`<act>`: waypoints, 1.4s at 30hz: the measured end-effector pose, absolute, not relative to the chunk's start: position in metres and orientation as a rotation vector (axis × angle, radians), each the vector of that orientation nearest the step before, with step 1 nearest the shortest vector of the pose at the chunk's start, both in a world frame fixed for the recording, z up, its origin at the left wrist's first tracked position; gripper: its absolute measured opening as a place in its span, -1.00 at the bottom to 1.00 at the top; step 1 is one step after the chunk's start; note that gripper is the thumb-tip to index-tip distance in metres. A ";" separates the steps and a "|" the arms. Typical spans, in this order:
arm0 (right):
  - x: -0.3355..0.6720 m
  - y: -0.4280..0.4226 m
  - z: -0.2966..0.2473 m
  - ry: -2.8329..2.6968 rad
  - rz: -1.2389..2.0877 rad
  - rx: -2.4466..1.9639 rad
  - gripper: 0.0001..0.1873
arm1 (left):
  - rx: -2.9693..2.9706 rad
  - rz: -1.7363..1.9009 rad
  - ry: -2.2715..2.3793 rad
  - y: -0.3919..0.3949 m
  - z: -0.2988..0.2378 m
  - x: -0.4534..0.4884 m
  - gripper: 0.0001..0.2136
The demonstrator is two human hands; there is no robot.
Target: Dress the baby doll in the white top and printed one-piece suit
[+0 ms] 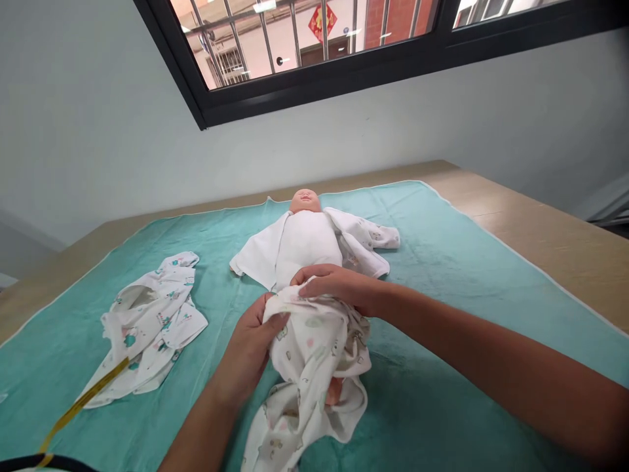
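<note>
A baby doll (307, 239) lies on its back, its head toward the wall. An unfastened white baby jacket (263, 249) is spread out at both its sides. Over the doll's lower body are white printed baby pants (312, 347), bunched at the top, with a bit of the doll's foot (334, 391) showing. My left hand (255, 334) pinches the waistband at its left edge. At the top edge, my right hand (334, 285) grips the same waistband, close to the doll's belly. Folds of cloth hide some of the fingertips.
A green cloth (442, 262) covers most of the wooden table (550, 229). Another printed baby garment (152, 321) lies crumpled at the left. A yellow strap (83, 400) and a black cord (59, 461) cross the lower left. Behind the table rises a wall with a barred window.
</note>
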State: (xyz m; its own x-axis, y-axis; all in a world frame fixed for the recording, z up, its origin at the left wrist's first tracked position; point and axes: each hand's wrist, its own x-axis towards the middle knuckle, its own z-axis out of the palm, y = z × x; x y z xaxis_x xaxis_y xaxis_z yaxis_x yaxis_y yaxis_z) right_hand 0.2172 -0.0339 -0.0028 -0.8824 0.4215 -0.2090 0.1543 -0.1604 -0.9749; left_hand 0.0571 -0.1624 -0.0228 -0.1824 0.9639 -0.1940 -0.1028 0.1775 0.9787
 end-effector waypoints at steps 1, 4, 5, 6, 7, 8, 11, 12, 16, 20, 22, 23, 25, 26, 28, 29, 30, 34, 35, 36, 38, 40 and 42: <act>0.217 -0.036 0.001 -2.044 2.112 -0.634 -0.73 | 0.885 1.286 1.359 -0.161 -0.022 0.060 -0.71; 0.216 -0.043 0.008 -2.483 1.846 -0.590 -0.67 | 0.900 1.324 1.375 -0.158 -0.019 0.065 -0.70; 0.216 -0.044 0.008 -2.563 1.764 -0.591 -0.68 | 0.923 1.329 1.382 -0.158 -0.017 0.066 -0.70; 0.215 -0.045 0.007 -2.608 1.711 -0.583 -0.69 | 0.946 1.331 1.390 -0.157 -0.015 0.066 -0.70; 0.215 -0.044 0.005 -2.629 1.679 -0.564 -0.71 | 0.969 1.333 1.401 -0.157 -0.012 0.066 -0.69; 0.215 -0.042 0.003 -2.638 1.658 -0.541 -0.75 | 0.988 1.331 1.412 -0.156 -0.009 0.065 -0.68; 0.220 -0.032 0.000 -2.668 1.611 -0.423 -0.84 | 1.010 1.317 1.451 -0.150 0.001 0.059 -0.62; 0.222 -0.028 0.001 -2.680 1.599 -0.364 -0.85 | 1.010 1.308 1.465 -0.148 0.005 0.058 -0.60; 0.229 -0.023 0.013 -2.703 1.780 -0.212 -0.61 | 1.107 1.190 1.548 -0.136 0.016 0.059 -0.59; 0.223 -0.035 0.015 -2.491 1.822 -0.477 -0.63 | 1.264 1.124 1.627 -0.128 0.021 0.068 -0.64; 0.217 -0.042 0.009 -2.347 1.738 -0.634 -0.68 | 1.243 1.125 1.598 -0.128 0.020 0.067 -0.66; 0.215 -0.045 0.005 -2.270 1.730 -0.673 -0.70 | 1.229 1.115 1.570 -0.130 0.018 0.064 -0.67; 0.212 -0.047 0.000 -2.070 1.824 -0.689 -0.74 | 1.230 1.030 1.484 -0.137 0.012 0.056 -0.71; 0.211 -0.047 -0.002 -1.942 1.907 -0.686 -0.75 | 1.227 0.957 1.434 -0.142 0.008 0.052 -0.73; 0.210 -0.045 -0.004 -1.678 2.082 -0.665 -0.73 | 1.156 0.865 1.336 -0.151 0.001 0.046 -0.70; 0.210 -0.044 -0.004 -1.572 2.166 -0.639 -0.70 | 1.079 0.888 1.297 -0.156 -0.003 0.044 -0.66; 0.209 -0.044 -0.005 -1.485 2.240 -0.597 -0.67 | 0.984 0.950 1.262 -0.159 -0.007 0.045 -0.61; 0.208 -0.043 -0.009 -1.366 2.415 -0.393 -0.62 | 0.671 1.199 1.110 -0.160 -0.015 0.057 -0.47; 0.207 -0.043 -0.009 -1.395 2.422 -0.373 -0.62 | 0.637 1.225 1.108 -0.157 -0.016 0.059 -0.46; 0.207 -0.044 -0.009 -1.457 2.409 -0.378 -0.62 | 0.620 1.264 1.139 -0.152 -0.016 0.061 -0.46; 0.208 -0.046 -0.006 -1.674 2.345 -0.440 -0.62 | 0.620 1.374 1.283 -0.142 -0.016 0.060 -0.50; 0.207 -0.049 -0.002 -1.945 2.247 -0.506 -0.61 | 0.633 1.449 1.469 -0.133 -0.016 0.058 -0.56; 0.207 -0.052 0.000 -2.158 2.122 -0.574 -0.62 | 0.653 1.468 1.591 -0.129 -0.015 0.057 -0.60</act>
State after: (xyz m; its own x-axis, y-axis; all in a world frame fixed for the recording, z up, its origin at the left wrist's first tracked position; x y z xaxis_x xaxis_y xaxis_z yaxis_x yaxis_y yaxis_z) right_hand 0.2070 -0.0520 -0.0002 -0.9289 0.3027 -0.2134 0.2184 -0.0177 -0.9757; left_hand 0.0573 -0.1285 -0.0148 -0.5004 0.8332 -0.2351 -0.1678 0.1731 0.9705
